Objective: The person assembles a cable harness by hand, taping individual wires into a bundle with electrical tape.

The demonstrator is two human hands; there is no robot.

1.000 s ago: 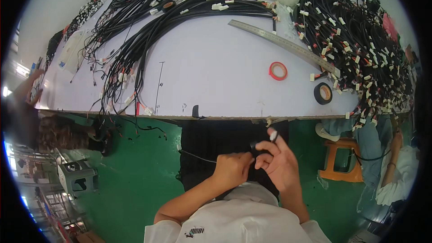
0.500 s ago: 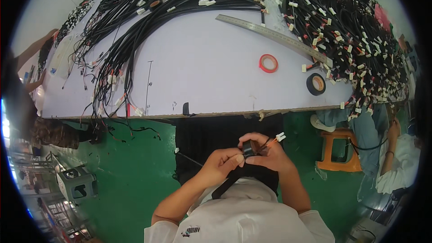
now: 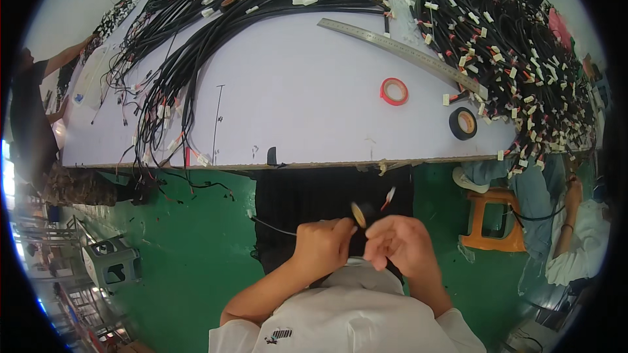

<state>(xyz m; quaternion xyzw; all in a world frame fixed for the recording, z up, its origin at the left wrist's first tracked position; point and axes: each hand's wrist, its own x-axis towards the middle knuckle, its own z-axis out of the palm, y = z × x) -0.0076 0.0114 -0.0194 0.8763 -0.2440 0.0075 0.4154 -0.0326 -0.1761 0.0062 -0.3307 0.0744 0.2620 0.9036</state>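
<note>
Over my lap, my left hand is closed on a thin black cable, whose one end sticks out to the left. A roll of black tape stands edge-on just beyond my left fingertips, seemingly hanging at the cable. Past the roll, a white connector with red-orange wire pokes up, smeared by motion. My right hand is just right of the roll, fingers loosely curled and apart, with nothing seen in them. Where the tape meets the cable is hidden behind my left fingers.
The white table holds black cable bundles, a steel ruler, a red tape roll, another black tape roll and a heap of connectored cables. An orange stool and a person sit right; another person stands left.
My right hand has come off the tape roll and moved slightly down and right. The roll has turned edge-on. The white connector has shifted left. My left hand keeps its grip.
</note>
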